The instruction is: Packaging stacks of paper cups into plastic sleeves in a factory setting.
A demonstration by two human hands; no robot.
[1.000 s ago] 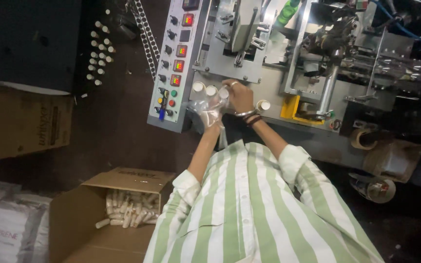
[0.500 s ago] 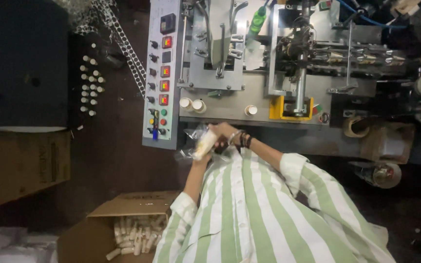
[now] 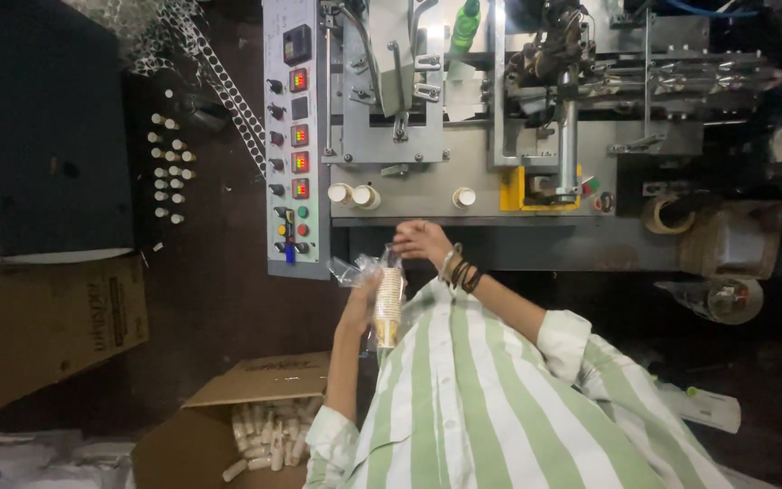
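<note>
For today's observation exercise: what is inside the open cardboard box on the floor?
The open cardboard box holds a loose pile of small pale tubes. What lies beneath them is covered.

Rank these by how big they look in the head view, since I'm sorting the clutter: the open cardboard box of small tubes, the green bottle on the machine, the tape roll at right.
1. Open cardboard box, clearly largest.
2. Tape roll.
3. Green bottle; close to the tape roll, so this order is unsure.

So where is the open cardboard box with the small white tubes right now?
In the head view, the open cardboard box sits on the floor at lower left, beside the person's left elbow and below the machine's control panel.
</note>
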